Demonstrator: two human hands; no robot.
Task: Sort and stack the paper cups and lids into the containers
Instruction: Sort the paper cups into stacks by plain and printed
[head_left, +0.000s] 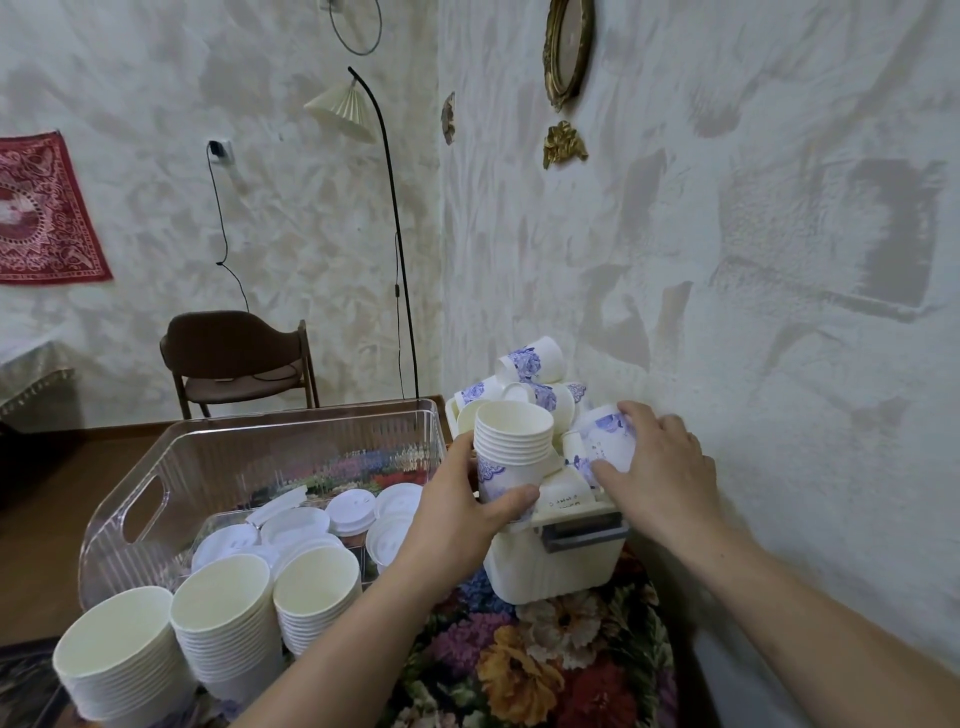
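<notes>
White paper cups nested in a short stack (511, 452) sit in my left hand (457, 512), fingers curled round them. Just beside it, my right hand (657, 462) grips a loose blue-printed cup (605, 431) on the heaped cream bin (561, 564). Left of both hands, lids (332, 519) lie in the clear container (156, 488).

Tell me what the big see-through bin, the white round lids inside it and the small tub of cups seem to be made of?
Clear bin: probably rigid plastic, glossy and ribbed; the floral cloth shows through its wall.
Lids: likely thin moulded plastic, white with a raised rim; paperboard can't be ruled out.
Cream tub: opaque plastic by its look, with a dull finish and a grey handle.
</notes>
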